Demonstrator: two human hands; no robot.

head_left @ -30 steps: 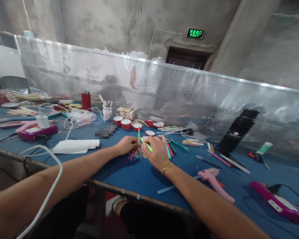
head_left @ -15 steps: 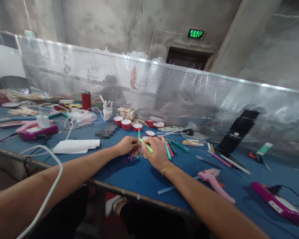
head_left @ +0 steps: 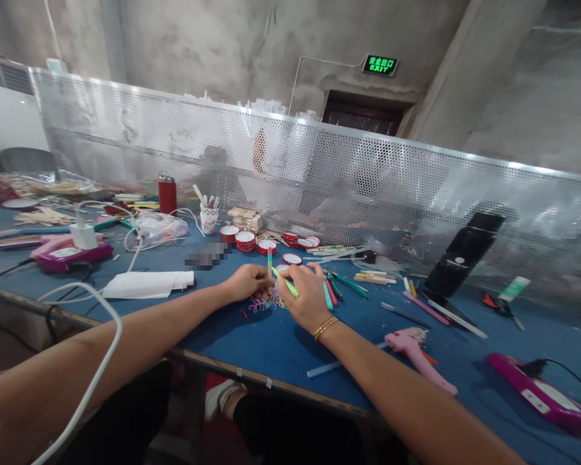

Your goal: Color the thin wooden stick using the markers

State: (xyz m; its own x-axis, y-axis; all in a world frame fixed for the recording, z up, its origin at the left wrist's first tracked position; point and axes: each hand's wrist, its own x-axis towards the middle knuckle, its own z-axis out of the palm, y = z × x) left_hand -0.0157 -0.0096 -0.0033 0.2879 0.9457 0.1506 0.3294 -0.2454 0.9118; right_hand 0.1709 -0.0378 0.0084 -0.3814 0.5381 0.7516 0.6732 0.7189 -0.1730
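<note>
My left hand [head_left: 248,281] rests on the blue table [head_left: 252,336] with its fingers closed round the lower end of an upright green and red stick [head_left: 270,261]. My right hand [head_left: 306,294] is beside it, fingers pinched on a light green stick [head_left: 286,284] that slants across the hand. Under both hands lies a small heap of coloured rubber bands [head_left: 264,303]. A gold bracelet [head_left: 324,326] circles my right wrist.
Loose coloured sticks [head_left: 348,283] lie to the right, with a pink glue gun [head_left: 416,352] nearer me. Red-rimmed round tins [head_left: 244,240], a paper cup [head_left: 209,219], a red flask [head_left: 166,194] and a perforated metal screen [head_left: 319,174] stand behind. Folded white paper [head_left: 148,284] lies left.
</note>
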